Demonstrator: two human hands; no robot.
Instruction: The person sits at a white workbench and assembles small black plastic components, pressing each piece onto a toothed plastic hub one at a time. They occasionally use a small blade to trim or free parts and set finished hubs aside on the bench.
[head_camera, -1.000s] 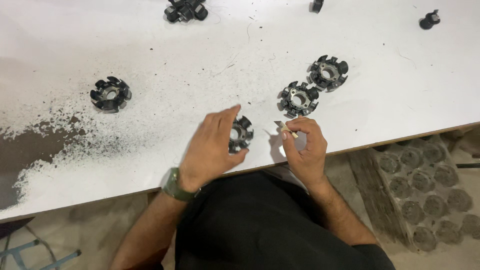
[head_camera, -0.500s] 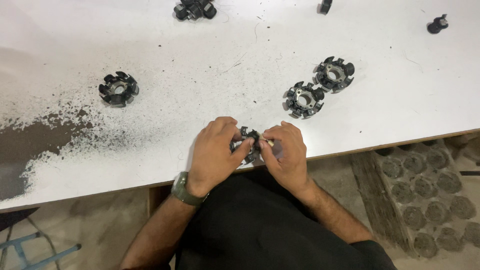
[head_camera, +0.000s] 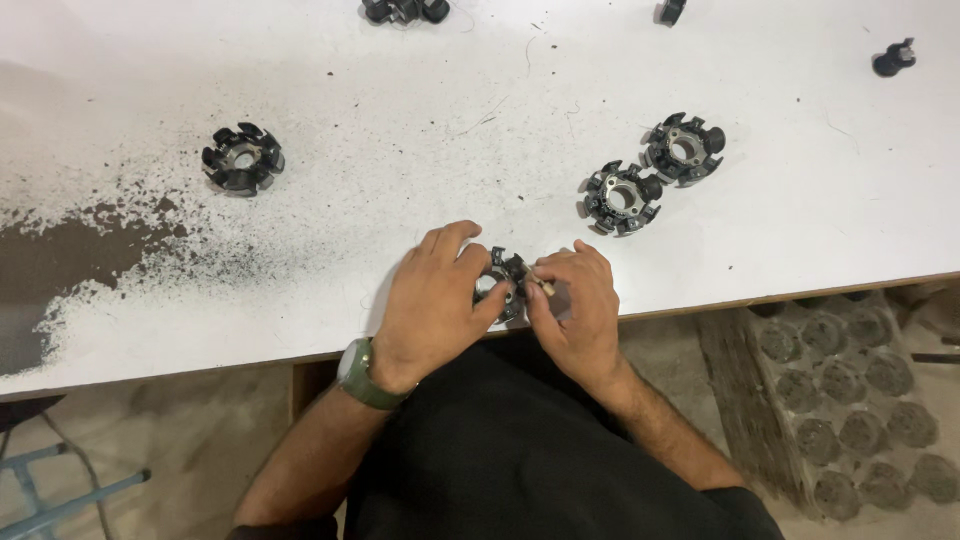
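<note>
While both hands sit at the near edge of the white table (head_camera: 700, 60), they share one part: a black toothed ring (head_camera: 503, 277) with a metal hub, resting on the tabletop just inside the edge.

Left hand (head_camera: 432, 305): curled over the ring's left side, thumb pressed on the hub, fingers bent around the rim. Green watch (head_camera: 360, 374) on that wrist.

Right hand (head_camera: 572, 312): fingers pressed together, thumb and forefinger pinching a small pale pin (head_camera: 545, 287) right at the ring's right side. Pin touches or nearly touches the ring; can't tell which.

Lap in black cloth below the table edge.

Near right, on the floor below table level: grey moulded tray (head_camera: 840, 400) with round pockets. Dark round shapes sit in several pockets; too dim to tell what they are.

Left of the hands: black grit (head_camera: 150, 250) scattered over the tabletop, thicker toward a brown worn patch (head_camera: 60, 260) at the left edge.

Mid-table right: two more toothed rings, second ring (head_camera: 620, 197) and third ring (head_camera: 685, 148), just beside each other, well apart from the hands.

Mid-table left: fourth ring (head_camera: 242, 158), alone, at the grit's upper margin.

Far edge: dark cluster of parts (head_camera: 405, 10) at top centre, cut off by frame. Small black piece (head_camera: 672, 10) top right of centre. Black knob (head_camera: 893, 57) far right, lying on its side.
</note>
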